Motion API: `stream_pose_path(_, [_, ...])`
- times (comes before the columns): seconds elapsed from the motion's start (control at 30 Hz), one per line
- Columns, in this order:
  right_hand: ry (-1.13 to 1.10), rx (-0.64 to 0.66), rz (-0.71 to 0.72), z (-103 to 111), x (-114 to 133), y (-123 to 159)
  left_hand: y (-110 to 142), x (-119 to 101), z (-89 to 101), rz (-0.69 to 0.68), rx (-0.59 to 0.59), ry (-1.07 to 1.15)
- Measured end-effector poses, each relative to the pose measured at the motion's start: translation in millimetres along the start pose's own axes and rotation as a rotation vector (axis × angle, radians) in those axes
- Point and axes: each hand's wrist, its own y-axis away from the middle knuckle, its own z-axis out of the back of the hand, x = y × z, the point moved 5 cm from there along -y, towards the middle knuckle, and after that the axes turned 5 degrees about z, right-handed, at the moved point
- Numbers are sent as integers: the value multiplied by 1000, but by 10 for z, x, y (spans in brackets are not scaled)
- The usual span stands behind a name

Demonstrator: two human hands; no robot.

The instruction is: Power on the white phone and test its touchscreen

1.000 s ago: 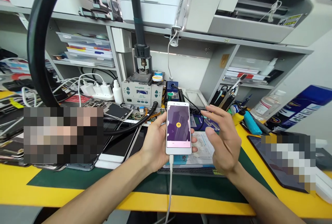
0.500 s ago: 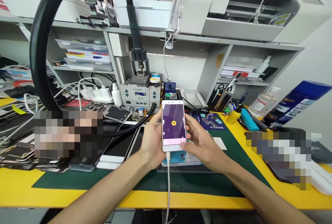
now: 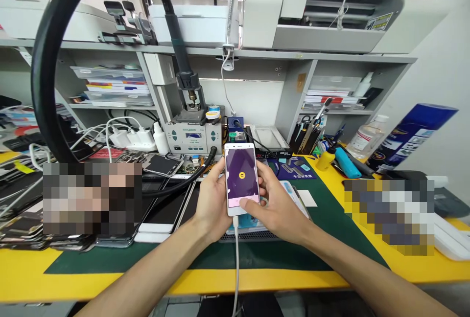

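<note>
A white smartphone (image 3: 241, 170) is held upright over the bench, its screen lit dark purple with a small yellow icon and a pink strip along the bottom. My left hand (image 3: 213, 199) is closed around its left edge and back. My right hand (image 3: 281, 204) grips the other edge with the fingers behind, while the thumb lies over the lower part of the screen. A white cable (image 3: 236, 258) is plugged into the bottom of the phone and hangs down past the bench edge. Partly hidden below the phone are blue-and-clear items on the green mat (image 3: 330, 243).
Stacked phones and screens (image 3: 157, 219) lie to the left. Behind stands a grey soldering or hot-air station (image 3: 191, 138) with a thick black hose (image 3: 40, 72). A yellow bottle (image 3: 325, 159), a clear bottle (image 3: 369, 136) and a blue can (image 3: 411, 138) are at the right.
My right thumb has moved left across the bottom of the screen. Both hands still hold the phone, and the whole view has shifted slightly.
</note>
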Motion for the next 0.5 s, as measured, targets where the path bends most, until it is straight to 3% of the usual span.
stream_pose_path(0.5, [37, 57, 68, -42, 75, 33, 4, -15, 34, -11, -40, 1])
